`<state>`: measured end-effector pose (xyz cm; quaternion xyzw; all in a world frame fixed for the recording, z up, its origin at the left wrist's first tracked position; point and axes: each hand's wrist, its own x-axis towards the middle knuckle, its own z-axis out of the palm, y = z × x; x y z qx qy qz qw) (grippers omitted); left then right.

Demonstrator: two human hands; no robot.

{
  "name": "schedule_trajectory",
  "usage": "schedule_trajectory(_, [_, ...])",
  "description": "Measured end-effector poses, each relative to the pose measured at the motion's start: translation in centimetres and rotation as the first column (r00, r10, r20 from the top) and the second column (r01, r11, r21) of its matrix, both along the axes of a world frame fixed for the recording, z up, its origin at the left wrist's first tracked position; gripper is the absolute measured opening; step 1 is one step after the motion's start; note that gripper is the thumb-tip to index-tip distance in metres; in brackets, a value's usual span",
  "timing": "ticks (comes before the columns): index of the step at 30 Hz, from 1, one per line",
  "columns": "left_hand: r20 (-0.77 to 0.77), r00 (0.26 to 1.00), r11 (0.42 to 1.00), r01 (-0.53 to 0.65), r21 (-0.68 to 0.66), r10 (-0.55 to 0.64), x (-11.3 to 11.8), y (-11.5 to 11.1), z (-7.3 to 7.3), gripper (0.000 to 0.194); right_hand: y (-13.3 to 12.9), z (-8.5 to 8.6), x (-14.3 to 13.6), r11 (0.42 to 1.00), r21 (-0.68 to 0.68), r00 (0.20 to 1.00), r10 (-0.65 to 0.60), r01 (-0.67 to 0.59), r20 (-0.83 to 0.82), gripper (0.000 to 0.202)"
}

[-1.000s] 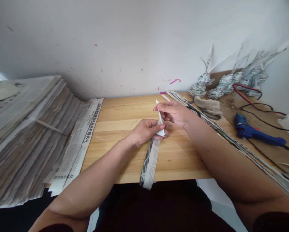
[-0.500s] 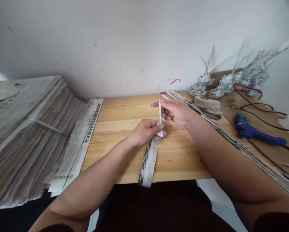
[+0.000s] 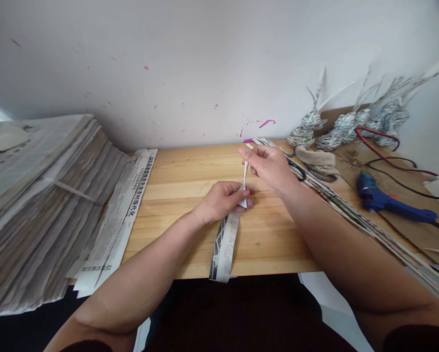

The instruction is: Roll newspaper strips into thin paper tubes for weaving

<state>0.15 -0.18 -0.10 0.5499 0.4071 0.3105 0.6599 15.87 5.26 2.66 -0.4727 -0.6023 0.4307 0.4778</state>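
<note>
A newspaper strip [image 3: 225,249] hangs down from my left hand [image 3: 226,199] toward the table's front edge. Its upper part is rolled into a thin, slanting tube [image 3: 245,175]. My left thumb and fingers pinch the strip where the flat part passes into the roll. Above it, my right hand [image 3: 266,164] is closed on the tube's top end, thumb against fingers. Just right of that hand lie several finished paper sticks [image 3: 329,195] and the dark handle of what look like scissors [image 3: 297,171].
At left stands a tall stack of newspapers [image 3: 57,210], with loose newspaper sheets [image 3: 131,205] beside it. A blue glue gun [image 3: 391,203] with cords lies at right, near a beige cloth [image 3: 316,161]. Woven paper figures [image 3: 305,129] stand against the wall.
My right hand has turned, its fingers curling closed over the tube's top, and shifted slightly right. My left hand stays in place, pinching the strip.
</note>
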Motion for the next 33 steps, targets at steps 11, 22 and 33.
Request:
schedule_trajectory(11, [0.046,0.998,0.993,0.054,-0.104,-0.05,0.0,0.0,0.5,0.029,0.4,-0.4,0.5,0.947,-0.19,0.963,0.242,-0.261,-0.115,0.039])
schedule_trajectory(22, [0.034,0.998,0.997,0.055,-0.062,-0.053,-0.1,0.0,0.2,0.028,0.1,0.2,0.6,0.995,-0.042,0.994,0.092,-0.089,0.061,0.047])
schedule_trajectory(33, [0.182,0.978,0.973,0.137,-0.185,-0.103,-0.5,0.0,0.7,0.034,0.8,-0.5,1.1,0.918,-0.265,0.944,0.238,-0.296,-0.229,0.033])
